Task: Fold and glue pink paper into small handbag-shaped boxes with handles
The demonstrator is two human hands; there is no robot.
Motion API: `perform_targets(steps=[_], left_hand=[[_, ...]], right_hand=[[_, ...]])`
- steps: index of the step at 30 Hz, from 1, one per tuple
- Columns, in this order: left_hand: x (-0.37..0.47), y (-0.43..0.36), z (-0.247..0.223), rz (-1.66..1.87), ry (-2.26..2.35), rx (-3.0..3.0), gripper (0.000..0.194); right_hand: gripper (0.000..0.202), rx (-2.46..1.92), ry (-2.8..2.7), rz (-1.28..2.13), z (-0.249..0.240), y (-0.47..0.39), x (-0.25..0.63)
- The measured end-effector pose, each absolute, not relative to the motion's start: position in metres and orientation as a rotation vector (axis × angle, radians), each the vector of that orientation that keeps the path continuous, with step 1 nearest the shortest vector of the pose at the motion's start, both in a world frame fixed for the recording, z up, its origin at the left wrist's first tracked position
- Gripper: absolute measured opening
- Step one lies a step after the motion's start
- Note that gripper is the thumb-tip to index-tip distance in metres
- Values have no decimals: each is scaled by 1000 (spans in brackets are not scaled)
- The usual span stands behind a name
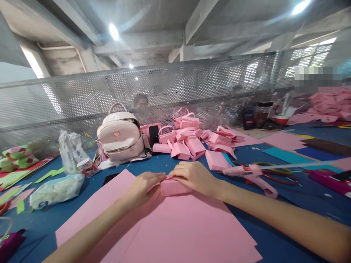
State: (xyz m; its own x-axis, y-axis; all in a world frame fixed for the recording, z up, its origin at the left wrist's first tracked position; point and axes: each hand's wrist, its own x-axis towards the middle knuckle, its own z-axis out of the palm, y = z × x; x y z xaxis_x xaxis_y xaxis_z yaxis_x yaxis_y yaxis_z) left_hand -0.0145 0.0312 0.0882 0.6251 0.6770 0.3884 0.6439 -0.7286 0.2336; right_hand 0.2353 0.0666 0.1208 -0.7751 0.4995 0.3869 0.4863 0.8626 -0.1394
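A small folded pink box [175, 187] rests on large pink sheets [175, 226] in front of me. My left hand [144, 186] has its fingers closed together at the box's left end. From the right, my right hand [193, 177] curls its fingers over the top of the same box. The undersides of both hands and the thumbs are hidden. To the right of my right hand lies a pink glue gun [253, 175]. Behind the hands is a heap of folded pink paper pieces [192, 142], some with looped handles.
A pale backpack [120, 137], plastic bags [59, 190] and a small red-and-white carton [87, 167] stand left. Coloured sheets [287, 156], cables and a purple device [330, 180] lie right. A perforated metal screen [170, 84] crosses behind; people are partly visible beyond.
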Motion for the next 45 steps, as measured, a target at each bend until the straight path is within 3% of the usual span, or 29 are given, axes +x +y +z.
perform_targets(steps=[7,17,21,35,42,45], left_hand=[[-15,28,88,675,1120,2873,44],[-14,24,86,679,1117,2899,46],[-11,20,90,675,1118,2885,45],[-10,21,82,747,1196,2627,47],[-1,18,90,826,1220,2339,47],[3,18,96,875,1219,2188,33]], right_hand=[[23,-791,-2605,49,119,69,255],[28,-936,-2554,-257,119,58,299],[31,-909,-2537,-191,118,51,298],[69,-775,-2796,11,104,63,265],[54,-790,-2704,75,107,60,262],[46,-802,-2618,133,113,57,261]])
